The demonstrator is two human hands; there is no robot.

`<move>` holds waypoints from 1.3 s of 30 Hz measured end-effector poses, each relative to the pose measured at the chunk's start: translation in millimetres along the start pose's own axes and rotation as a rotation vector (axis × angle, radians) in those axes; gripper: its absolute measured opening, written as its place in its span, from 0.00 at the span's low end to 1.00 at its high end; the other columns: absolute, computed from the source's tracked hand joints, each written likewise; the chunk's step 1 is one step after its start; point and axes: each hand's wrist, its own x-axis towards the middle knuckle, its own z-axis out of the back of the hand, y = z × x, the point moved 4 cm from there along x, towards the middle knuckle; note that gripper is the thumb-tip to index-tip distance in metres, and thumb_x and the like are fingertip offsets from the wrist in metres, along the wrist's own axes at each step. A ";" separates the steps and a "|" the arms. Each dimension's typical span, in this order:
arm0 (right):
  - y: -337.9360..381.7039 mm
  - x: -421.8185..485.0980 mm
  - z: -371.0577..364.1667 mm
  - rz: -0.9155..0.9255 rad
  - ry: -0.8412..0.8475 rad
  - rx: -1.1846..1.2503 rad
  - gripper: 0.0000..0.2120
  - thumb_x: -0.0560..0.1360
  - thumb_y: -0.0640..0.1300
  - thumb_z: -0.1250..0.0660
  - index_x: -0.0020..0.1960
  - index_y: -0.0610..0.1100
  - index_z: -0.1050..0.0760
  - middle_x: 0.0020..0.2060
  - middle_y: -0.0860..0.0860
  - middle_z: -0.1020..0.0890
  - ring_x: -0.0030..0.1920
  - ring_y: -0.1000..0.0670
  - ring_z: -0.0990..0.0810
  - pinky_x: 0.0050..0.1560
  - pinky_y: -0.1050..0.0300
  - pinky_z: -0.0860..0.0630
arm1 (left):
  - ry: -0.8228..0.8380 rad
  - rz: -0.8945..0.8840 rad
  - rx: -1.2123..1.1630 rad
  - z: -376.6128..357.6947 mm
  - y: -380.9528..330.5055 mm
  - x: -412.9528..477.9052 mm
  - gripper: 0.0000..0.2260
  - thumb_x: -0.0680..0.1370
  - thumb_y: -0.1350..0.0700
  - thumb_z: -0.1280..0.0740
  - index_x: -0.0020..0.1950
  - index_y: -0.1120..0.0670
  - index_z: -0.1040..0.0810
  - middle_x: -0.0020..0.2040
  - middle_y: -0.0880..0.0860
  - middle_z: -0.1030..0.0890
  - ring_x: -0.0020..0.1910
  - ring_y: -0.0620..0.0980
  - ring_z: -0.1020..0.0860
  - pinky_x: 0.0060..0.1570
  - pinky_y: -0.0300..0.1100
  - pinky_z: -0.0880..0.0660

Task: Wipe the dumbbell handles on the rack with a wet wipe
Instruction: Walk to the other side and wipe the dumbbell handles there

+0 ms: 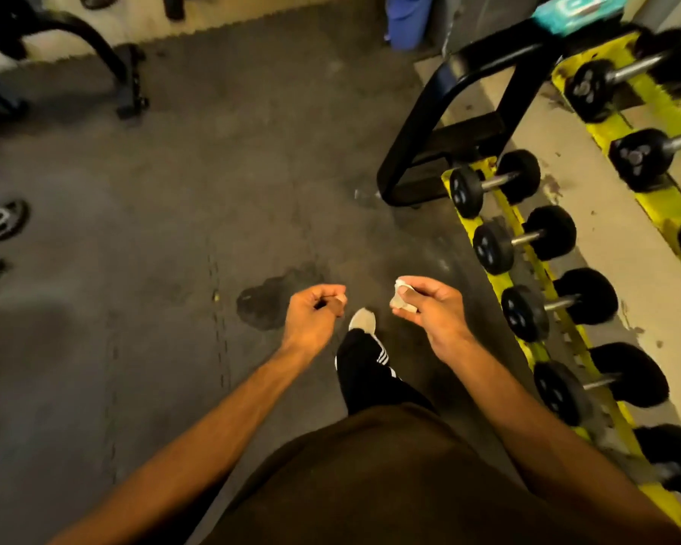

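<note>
- Dumbbell handles (525, 238) lie in a row along the rack (464, 220), to the right of both hands, and neither hand touches one. The wet wipe (402, 297) sits left of the rack, off every handle.
- My worry is that the wipe is bunched into a small wad. It may cover little of a handle, or slip from the fingers when pressed on.
- Left hand (315, 314), well left of the rack: fingers curled in, holding nothing I can see.
- Right hand (429, 308), near the rack: thumb and fingers pinch the crumpled wipe.
</note>
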 end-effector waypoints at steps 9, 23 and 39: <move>126.2 210.0 -47.8 0.027 -0.066 0.085 0.07 0.75 0.32 0.29 0.47 0.43 0.18 0.43 0.42 0.17 0.43 0.45 0.17 0.44 0.51 0.16 | 0.059 -0.096 0.094 -38.1 -143.3 226.1 0.07 0.80 0.63 0.33 0.57 0.59 0.18 0.44 0.54 0.17 0.40 0.45 0.21 0.33 0.27 0.28; 244.2 384.8 45.0 0.120 -0.652 0.471 0.07 0.76 0.34 0.30 0.54 0.38 0.19 0.42 0.45 0.16 0.42 0.47 0.17 0.45 0.54 0.16 | 0.604 -0.260 0.497 -251.0 -301.6 473.9 0.09 0.77 0.64 0.30 0.47 0.49 0.17 0.42 0.50 0.16 0.42 0.47 0.19 0.52 0.46 0.20; 164.8 558.8 155.0 0.048 -1.182 0.422 0.10 0.72 0.35 0.26 0.53 0.41 0.18 0.40 0.53 0.17 0.37 0.64 0.19 0.38 0.70 0.23 | 1.189 -0.880 0.959 -488.6 -221.3 619.4 0.14 0.78 0.50 0.30 0.64 0.50 0.21 0.60 0.46 0.24 0.59 0.43 0.25 0.61 0.42 0.26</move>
